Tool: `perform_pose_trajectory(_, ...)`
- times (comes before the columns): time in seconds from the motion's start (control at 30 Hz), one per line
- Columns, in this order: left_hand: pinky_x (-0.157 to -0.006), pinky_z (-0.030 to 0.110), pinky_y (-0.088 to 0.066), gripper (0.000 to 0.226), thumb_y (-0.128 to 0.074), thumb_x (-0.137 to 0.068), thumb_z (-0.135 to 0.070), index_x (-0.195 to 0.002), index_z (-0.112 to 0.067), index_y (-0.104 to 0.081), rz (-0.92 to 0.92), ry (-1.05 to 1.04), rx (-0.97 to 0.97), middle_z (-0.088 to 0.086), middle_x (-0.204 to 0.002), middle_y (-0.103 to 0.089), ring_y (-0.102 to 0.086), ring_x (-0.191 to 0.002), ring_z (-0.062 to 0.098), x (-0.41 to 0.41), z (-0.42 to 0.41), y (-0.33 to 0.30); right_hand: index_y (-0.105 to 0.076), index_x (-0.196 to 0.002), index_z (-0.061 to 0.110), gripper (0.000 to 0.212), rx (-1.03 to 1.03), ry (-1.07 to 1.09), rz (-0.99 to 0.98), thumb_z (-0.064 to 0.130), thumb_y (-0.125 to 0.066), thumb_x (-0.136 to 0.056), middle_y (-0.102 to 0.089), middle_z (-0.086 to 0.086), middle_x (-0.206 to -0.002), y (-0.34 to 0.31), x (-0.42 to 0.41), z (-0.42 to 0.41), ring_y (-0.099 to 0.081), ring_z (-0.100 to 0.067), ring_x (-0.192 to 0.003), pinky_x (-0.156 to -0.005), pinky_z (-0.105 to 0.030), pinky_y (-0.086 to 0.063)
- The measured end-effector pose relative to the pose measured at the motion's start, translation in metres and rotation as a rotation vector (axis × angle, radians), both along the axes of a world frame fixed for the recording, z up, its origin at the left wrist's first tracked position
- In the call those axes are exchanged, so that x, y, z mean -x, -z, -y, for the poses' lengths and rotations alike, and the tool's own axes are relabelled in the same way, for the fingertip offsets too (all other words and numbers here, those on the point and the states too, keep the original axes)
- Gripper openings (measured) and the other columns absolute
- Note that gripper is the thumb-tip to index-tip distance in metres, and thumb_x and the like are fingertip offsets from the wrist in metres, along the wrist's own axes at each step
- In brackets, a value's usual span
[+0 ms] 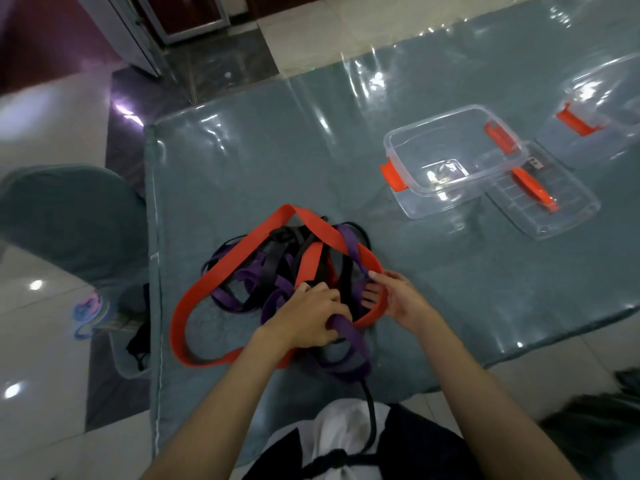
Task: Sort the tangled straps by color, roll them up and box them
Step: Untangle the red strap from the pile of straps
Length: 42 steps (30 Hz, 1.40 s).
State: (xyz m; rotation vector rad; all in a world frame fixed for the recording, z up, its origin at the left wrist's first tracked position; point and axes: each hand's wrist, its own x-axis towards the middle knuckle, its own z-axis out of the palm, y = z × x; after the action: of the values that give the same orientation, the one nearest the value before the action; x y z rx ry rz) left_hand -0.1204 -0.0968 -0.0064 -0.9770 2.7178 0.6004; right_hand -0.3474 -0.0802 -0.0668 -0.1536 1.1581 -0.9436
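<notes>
1. At the near edge of the counter [450, 265], right under the hands, the tangled heap of flat webbing straps [287, 271] is found: wide orange strap [221, 271], purple strap [349, 337] and black strap [277, 251] all knotted together, so nothing's been sorted yet.
2. The left hand [308, 320] is curled round a bit of the purple strap, which runs from the fingers [332, 308] down toward the body and off to the right.
3. The right hand [401, 299] is laid against the right bend of the orange loop, fingers fairly straight and spread, more touching than gripping as far as can be told.
4. The orange loop's long axis is stretched from near-left to far-right, with the purple caught under it by the hands. Probably the purple has to be pulled toward the body while the orange is held down.
5. The clear plastic box with orange latches [450, 157] and its clear lid [543, 199] are parked well apart, far right, nearer the right hand.
</notes>
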Motion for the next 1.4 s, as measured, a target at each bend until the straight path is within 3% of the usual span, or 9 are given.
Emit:
perform_pose_trajectory(0.17,-0.09,0.038,-0.036,0.067,-0.032,-0.087,-0.093,-0.11,-0.04,-0.066,-0.042,-0.266,-0.28,-0.016,-0.1,-0.069,-0.056,-0.105,0.01,-0.001,0.001,-0.009,-0.061,-0.138,0.0,0.045,0.1,-0.019,0.085,0.008,-0.061,-0.094,-0.062,-0.026,-0.129,-0.007,0.003,0.005,-0.069,-0.028,-0.097,-0.085,-0.036,-0.056)
perform_pose_trajectory(0.3,-0.081,0.039,-0.053,0.047,-0.051,-0.097,-0.073,-0.104,-0.028,-0.063,-0.196,-0.614,-0.322,-0.007,-0.099,-0.072,-0.068,-0.093,0.018,0.029,0.013,-0.018,-0.064,-0.138,0.002,0.045,0.166,-0.114,0.12,0.014,-0.063,-0.095,-0.067,-0.023,-0.128,-0.015,-0.006,0.006,-0.07,-0.03,-0.102,-0.09,-0.039,-0.059)
perform_pose_trajectory(0.47,-0.085,0.035,-0.053,0.034,-0.082,-0.09,-0.04,-0.106,-0.011,-0.071,-0.382,-0.894,-0.548,0.008,-0.106,-0.076,-0.072,-0.1,0.024,0.038,0.029,-0.013,-0.055,-0.14,0.009,0.042,0.176,-0.061,0.04,0.012,-0.063,-0.099,-0.07,-0.005,-0.076,-0.02,-0.009,0.016,-0.069,-0.017,-0.066,-0.059,-0.028,-0.057)
perform_pose_trajectory(0.6,-0.085,0.033,-0.053,0.038,-0.086,-0.087,-0.011,-0.121,-0.007,-0.071,-0.684,-1.117,-0.638,0.013,-0.099,-0.072,-0.069,-0.093,0.023,0.027,0.037,-0.019,-0.054,-0.139,0.004,0.043,0.035,-0.091,-0.435,0.013,-0.069,-0.1,-0.066,-0.012,-0.083,-0.011,0.0,0.023,-0.065,-0.022,-0.068,-0.055,-0.028,-0.054)
perform_pose_trajectory(0.77,-0.081,0.041,-0.057,0.04,-0.079,-0.088,0.006,-0.122,-0.01,-0.066,-1.054,-1.065,-0.525,0.005,-0.074,-0.066,-0.064,-0.083,0.024,0.033,0.046,-0.049,-0.064,-0.135,0.008,0.067,0.375,-0.308,-1.255,0.008,-0.093,-0.075,-0.058,-0.021,-0.132,-0.02,0.015,0.022,-0.056,-0.034,-0.124,-0.111,-0.046,-0.042)
perform_pose_trajectory(0.97,-0.083,0.05,-0.057,0.035,-0.071,-0.095,0.001,-0.126,-0.014,-0.064,-1.243,-0.83,-0.49,0.001,-0.073,-0.069,-0.064,-0.08,0.024,0.047,0.062,-0.089,-0.078,-0.112,0.019,0.022,0.667,-0.593,-0.572,0.011,-0.081,-0.092,-0.08,0.003,-0.111,-0.056,0.01,0.032,-0.072,-0.007,-0.105,-0.091,-0.018,-0.053)
perform_pose_trajectory(1.1,-0.093,0.04,-0.06,0.042,-0.064,-0.103,-0.012,-0.14,-0.027,-0.051,-1.127,-0.815,-0.537,-0.004,-0.083,-0.075,-0.073,-0.09,0.015,0.048,0.067,-0.086,-0.075,-0.098,0.009,0.009,0.664,-0.489,-0.575,0.0,-0.073,-0.095,-0.081,-0.012,-0.098,-0.051,-0.002,0.032,-0.076,-0.02,-0.096,-0.093,-0.032,-0.059)
perform_pose_trajectory(1.23,-0.114,0.038,-0.046,0.058,-0.066,-0.104,-0.027,-0.157,-0.015,-0.043,-0.601,-0.869,-0.496,0.006,-0.127,-0.075,-0.065,-0.128,0.018,0.033,0.052,-0.049,-0.072,-0.105,0.018,0.019,0.6,-0.289,-0.556,0.0,-0.066,-0.1,-0.08,0.005,-0.088,-0.052,-0.001,0.027,-0.075,-0.007,-0.081,-0.067,-0.024,-0.06)
perform_pose_trajectory(1.4,-0.105,0.041,-0.05,0.023,-0.063,-0.105,-0.028,-0.124,-0.021,-0.075,-0.222,-0.523,-0.373,-0.004,-0.124,-0.075,-0.067,-0.12,0.017,0.009,0.02,-0.018,-0.07,-0.119,0.036,0.036,0.634,-0.212,-0.692,0.005,-0.061,-0.104,-0.078,0.005,-0.095,-0.061,-0.001,0.029,-0.074,-0.013,-0.089,-0.072,-0.037,-0.066)
